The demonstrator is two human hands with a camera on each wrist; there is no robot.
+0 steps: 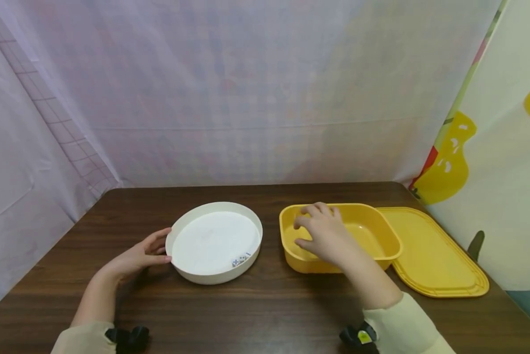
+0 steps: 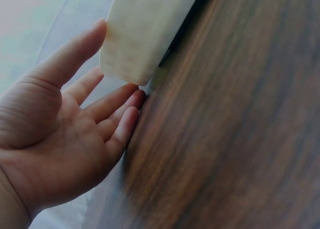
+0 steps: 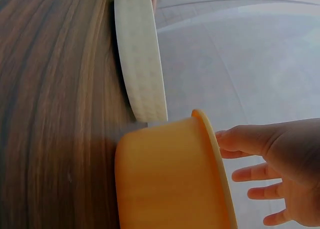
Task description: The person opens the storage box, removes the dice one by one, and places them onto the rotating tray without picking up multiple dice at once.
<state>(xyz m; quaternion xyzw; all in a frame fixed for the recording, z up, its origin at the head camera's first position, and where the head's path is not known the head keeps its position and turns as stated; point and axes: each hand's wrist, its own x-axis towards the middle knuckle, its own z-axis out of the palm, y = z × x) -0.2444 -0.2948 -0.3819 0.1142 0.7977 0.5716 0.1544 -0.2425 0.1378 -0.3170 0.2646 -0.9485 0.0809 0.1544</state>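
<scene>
A round white tray with a low wall stands on the table, and several small white dice lie inside it at the near right edge. My left hand touches the tray's left side, with thumb and fingertips spread along the outer wall. In the left wrist view the fingers of that hand look relaxed. Over the yellow box, a deep rectangular tub, hovers my right hand. Its fingers are spread and loosely bent, and nothing is seen in it.
Partly behind the box's right side, a flat yellow lid lies on the dark wooden table. A pale cloth curtain hangs behind the table's far edge, with more cloth along both sides.
</scene>
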